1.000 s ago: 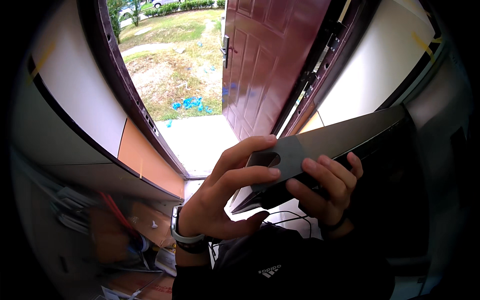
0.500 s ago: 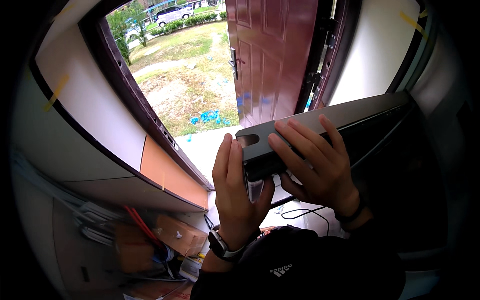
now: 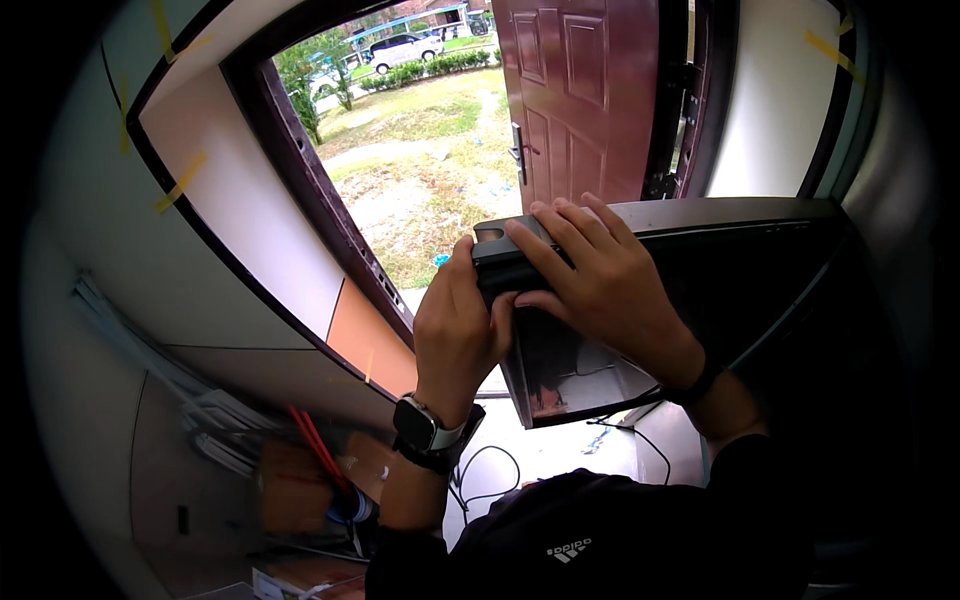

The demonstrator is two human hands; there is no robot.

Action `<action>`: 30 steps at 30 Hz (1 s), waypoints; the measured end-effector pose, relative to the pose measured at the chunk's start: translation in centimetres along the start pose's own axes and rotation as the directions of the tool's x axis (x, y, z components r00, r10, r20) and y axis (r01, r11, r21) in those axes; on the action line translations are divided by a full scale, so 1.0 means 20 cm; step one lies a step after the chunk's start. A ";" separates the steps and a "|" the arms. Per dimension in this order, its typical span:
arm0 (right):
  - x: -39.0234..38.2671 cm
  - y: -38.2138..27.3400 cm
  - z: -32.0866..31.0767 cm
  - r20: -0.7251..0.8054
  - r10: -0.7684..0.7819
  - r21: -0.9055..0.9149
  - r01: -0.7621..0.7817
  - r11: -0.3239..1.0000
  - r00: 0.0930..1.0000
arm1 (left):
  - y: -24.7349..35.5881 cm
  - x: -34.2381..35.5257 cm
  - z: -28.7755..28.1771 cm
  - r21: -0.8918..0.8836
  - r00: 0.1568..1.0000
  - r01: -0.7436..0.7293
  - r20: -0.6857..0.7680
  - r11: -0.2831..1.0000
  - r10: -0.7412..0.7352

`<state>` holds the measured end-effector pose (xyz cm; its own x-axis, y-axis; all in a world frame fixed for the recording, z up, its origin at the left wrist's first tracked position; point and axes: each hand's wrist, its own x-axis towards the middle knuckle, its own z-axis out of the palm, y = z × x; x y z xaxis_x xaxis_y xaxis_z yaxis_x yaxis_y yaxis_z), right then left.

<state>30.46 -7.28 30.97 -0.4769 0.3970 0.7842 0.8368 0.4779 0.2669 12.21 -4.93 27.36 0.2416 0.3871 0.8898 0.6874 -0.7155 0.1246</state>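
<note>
A long appliance with a brushed metal top strip (image 3: 735, 212) and a glossy black front panel (image 3: 572, 375) extends from the middle toward the right. Its near-left end carries a dark grey end piece (image 3: 488, 250) with a rounded notch. My left hand (image 3: 448, 325) is closed around that end, fingers up along the side and thumb toward the front. Across the top strip lie the fingers of my right hand (image 3: 615, 285), its thumb hooked under the front edge next to my left thumb. Whether the end piece comes apart from the body, I cannot tell.
A dark red door (image 3: 585, 100) stands open onto grass beyond the frame. Cabinet panels (image 3: 250, 250) with yellow tape line the left. Below them are cardboard boxes (image 3: 290, 485), red rods (image 3: 318, 445) and white strips (image 3: 205, 405). A black cable (image 3: 490, 450) loops on the floor.
The view has shifted, so the door and boxes sit farther right. More of the glossy front panel shows below my hands. Both hands remain on the same end of the appliance.
</note>
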 end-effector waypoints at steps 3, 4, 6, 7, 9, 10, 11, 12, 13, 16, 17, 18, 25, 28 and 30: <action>0.01 0.01 0.06 -0.064 -0.009 -0.025 0.007 1.000 0.998 | -0.03 0.02 0.06 -0.003 0.998 -0.033 -0.048 0.999 0.033; 0.01 0.02 0.07 -0.081 -0.012 -0.034 0.009 0.999 0.997 | -0.04 0.02 0.07 -0.006 0.997 -0.035 -0.067 0.999 0.035; 0.02 0.03 0.09 -0.100 -0.026 -0.048 0.022 0.999 0.995 | -0.05 0.03 0.09 0.010 0.995 -0.026 -0.093 1.000 0.027; 0.02 0.03 0.09 -0.111 -0.033 -0.057 0.027 0.998 0.993 | -0.05 0.03 0.10 0.017 0.994 -0.023 -0.102 1.000 0.025; 0.03 0.04 0.11 -0.126 -0.034 -0.069 0.025 0.997 0.991 | -0.06 0.04 0.12 0.035 0.992 -0.024 -0.126 0.999 0.029; 0.03 0.04 0.11 -0.134 -0.035 -0.075 0.025 0.997 0.990 | -0.06 0.04 0.12 0.048 0.989 -0.032 -0.141 0.998 0.039; 0.03 0.04 0.12 -0.141 -0.045 -0.081 0.034 0.996 0.989 | -0.07 0.04 0.12 0.064 0.987 -0.035 -0.154 0.997 0.045; 0.04 0.04 0.13 -0.148 -0.057 -0.086 0.044 0.995 0.987 | -0.07 0.04 0.11 0.068 0.985 -0.022 -0.168 0.997 0.033; 0.05 0.04 0.13 -0.155 -0.068 -0.091 0.055 0.994 0.985 | -0.07 0.04 0.11 0.073 0.983 -0.008 -0.181 0.997 0.021; 0.05 0.07 0.13 -0.156 -0.054 -0.099 0.039 0.994 0.986 | -0.05 0.06 0.14 0.035 0.977 0.018 -0.213 0.999 -0.010; 0.06 0.07 0.13 -0.160 -0.046 -0.092 0.032 0.995 0.986 | -0.05 0.06 0.15 0.032 0.979 0.035 -0.204 0.999 -0.027; 0.07 0.07 0.12 -0.164 -0.039 -0.085 0.025 0.996 0.986 | -0.06 0.06 0.16 0.030 0.980 0.051 -0.195 0.998 -0.044; 0.05 0.07 0.12 -0.103 0.081 -0.008 -0.083 0.997 0.991 | -0.06 0.07 0.18 -0.195 0.980 0.113 -0.138 0.974 -0.141; 0.01 0.05 0.07 -0.054 0.181 0.026 -0.179 0.983 0.982 | -0.08 0.05 0.17 -0.281 0.979 0.184 -0.036 0.942 -0.202; -0.04 0.06 0.03 -0.091 0.213 0.037 -0.211 0.977 0.973 | -0.11 0.05 0.18 -0.350 0.975 0.210 0.004 0.913 -0.223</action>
<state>31.73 -6.56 30.27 -0.2607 0.4167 0.8708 0.9081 0.4121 0.0747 13.50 -0.82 26.45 0.0850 0.5393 0.8378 0.4388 -0.7752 0.4545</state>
